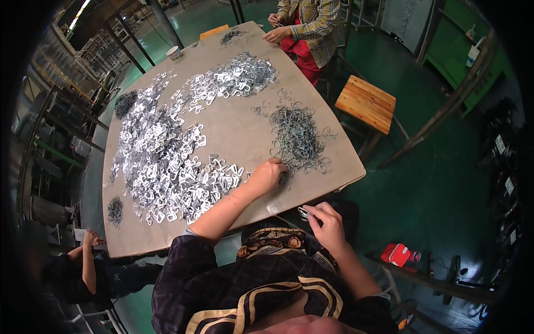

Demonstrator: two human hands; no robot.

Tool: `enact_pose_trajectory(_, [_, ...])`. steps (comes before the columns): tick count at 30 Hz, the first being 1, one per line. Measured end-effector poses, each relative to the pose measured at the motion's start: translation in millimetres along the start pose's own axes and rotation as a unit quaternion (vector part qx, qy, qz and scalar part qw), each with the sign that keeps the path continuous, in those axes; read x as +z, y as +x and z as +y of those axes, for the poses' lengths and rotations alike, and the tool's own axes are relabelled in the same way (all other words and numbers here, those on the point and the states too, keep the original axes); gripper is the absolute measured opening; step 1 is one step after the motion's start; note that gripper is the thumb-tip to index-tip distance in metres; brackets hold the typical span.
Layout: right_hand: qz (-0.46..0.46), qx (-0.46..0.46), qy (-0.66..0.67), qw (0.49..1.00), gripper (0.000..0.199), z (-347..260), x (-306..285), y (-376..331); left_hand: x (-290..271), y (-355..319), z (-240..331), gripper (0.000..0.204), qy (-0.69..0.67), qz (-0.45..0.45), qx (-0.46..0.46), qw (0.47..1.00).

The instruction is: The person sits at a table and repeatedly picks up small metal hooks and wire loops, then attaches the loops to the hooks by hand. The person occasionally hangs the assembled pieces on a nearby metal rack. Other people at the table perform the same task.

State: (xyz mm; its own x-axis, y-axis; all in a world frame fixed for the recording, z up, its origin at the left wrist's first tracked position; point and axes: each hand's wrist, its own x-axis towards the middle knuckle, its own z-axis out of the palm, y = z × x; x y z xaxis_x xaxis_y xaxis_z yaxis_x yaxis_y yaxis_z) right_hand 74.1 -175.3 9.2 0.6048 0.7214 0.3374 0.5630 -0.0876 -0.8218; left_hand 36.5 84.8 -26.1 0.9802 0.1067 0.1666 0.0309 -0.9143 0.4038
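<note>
My left hand (268, 172) reaches out over the table and rests its fingers on the near edge of a grey tangle of bent wire clips (297, 138). My right hand (325, 221) is held close to my body, just below the table's front edge, pinching a small bundle of wire pieces (303, 212). A wide spread of shiny flat metal brackets (167, 161) lies to the left of my left forearm.
The large beige table (236, 128) also carries a second bracket heap (236, 78) and small dark wire piles. One person in a plaid shirt (308, 25) works at the far end, another (89, 261) sits at the near left. A wooden stool (366, 103) stands at right.
</note>
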Motion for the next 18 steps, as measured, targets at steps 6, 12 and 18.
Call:
enact_pose_trajectory(6, [0.0, 0.024, -0.002, 1.0, 0.028, -2.3, -2.2, -1.1, -28.7, -12.7, 8.6, 0.022, -0.063, 0.034, -0.059, 0.996])
enact_pose_trajectory(12, [-0.005, 0.042, 0.019, 0.999, 0.031, -0.5, 2.2, -1.5, -17.8, -18.0, 15.2, 0.014, -0.001, 0.047, -0.039, 0.998])
enact_pose_trajectory(18, [-0.013, 0.038, 0.022, 0.999, 0.034, -0.3, 3.6, -1.6, 13.6, -7.8, 21.9, 0.012, 0.005, 0.077, -0.027, 0.997])
